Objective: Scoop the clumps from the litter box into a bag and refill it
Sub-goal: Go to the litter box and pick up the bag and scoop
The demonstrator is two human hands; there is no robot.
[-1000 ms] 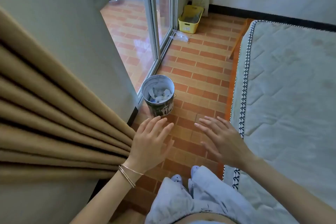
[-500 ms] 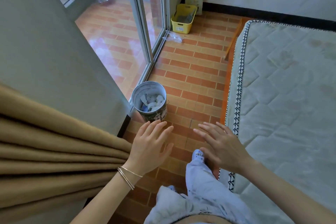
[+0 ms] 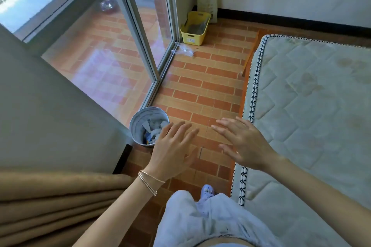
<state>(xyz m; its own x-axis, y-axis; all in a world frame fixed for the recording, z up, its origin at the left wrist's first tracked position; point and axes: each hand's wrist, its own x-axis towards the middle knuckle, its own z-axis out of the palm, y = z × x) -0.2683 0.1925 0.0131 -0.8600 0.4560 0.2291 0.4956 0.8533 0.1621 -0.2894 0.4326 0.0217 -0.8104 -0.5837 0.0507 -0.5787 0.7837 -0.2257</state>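
Note:
A yellow plastic litter box [image 3: 194,28] stands in the far corner of the brick-patterned floor, beside the glass door. A tall pale bag [image 3: 207,3] leans on the wall right behind it. A crumpled clear plastic bag [image 3: 183,50] lies on the floor just in front of the box. My left hand [image 3: 172,149] and my right hand [image 3: 244,141] are held out in front of me, palms down, fingers straight and spread, holding nothing. Both are far from the box.
A round metal bin [image 3: 141,124] full of scrap paper stands by the door frame, just left of my left hand. A quilted mattress [image 3: 313,110] fills the right side. Brown curtain [image 3: 50,204] hangs at lower left. A narrow strip of floor runs between them.
The view has advanced along the floor strip: the bin, litter box and mattress edge are nearer, and the curtain has slid back to the lower left. Both hands stay spread and empty.

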